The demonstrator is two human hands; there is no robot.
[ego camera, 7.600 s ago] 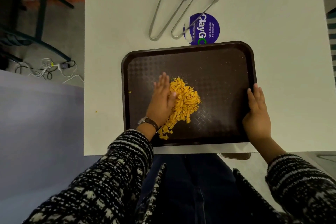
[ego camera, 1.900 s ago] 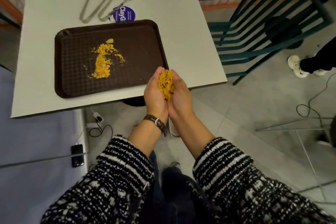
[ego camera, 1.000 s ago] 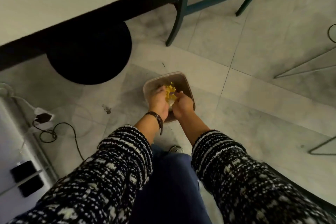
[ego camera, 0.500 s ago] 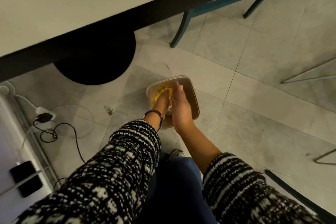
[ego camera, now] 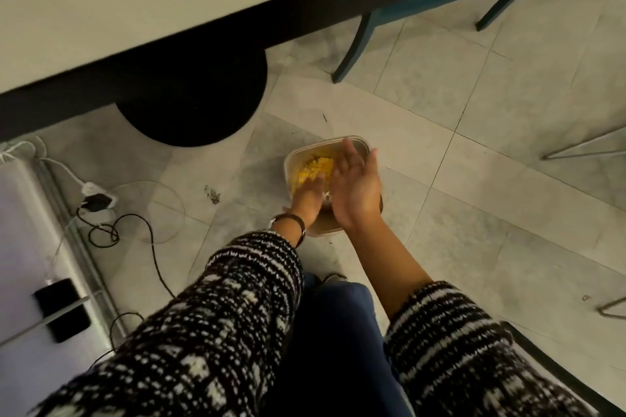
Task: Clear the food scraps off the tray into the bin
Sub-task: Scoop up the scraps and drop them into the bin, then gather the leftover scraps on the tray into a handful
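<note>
A small clear bin (ego camera: 292, 159) stands on the tiled floor below the table, with yellow food scraps (ego camera: 313, 171) lying inside it. My left hand (ego camera: 310, 196) reaches down into the bin with its fingers straight beside the scraps. My right hand (ego camera: 355, 184) hovers above the bin's right half, fingers straight and spread, slightly blurred. Neither hand holds anything that I can see. The tray is out of view above the tabletop.
The white table's edge (ego camera: 210, 30) crosses the top, with its round black base (ego camera: 193, 101) left of the bin. A teal chair leg (ego camera: 352, 51) stands behind. Cables and a power strip (ego camera: 98, 200) lie at the left. A small crumb (ego camera: 212, 195) sits on the floor.
Since the handful was carried from the table, the scraps have dropped into the bin. In the last half second my right hand lifted and spread above the bin; my left stays low inside.
</note>
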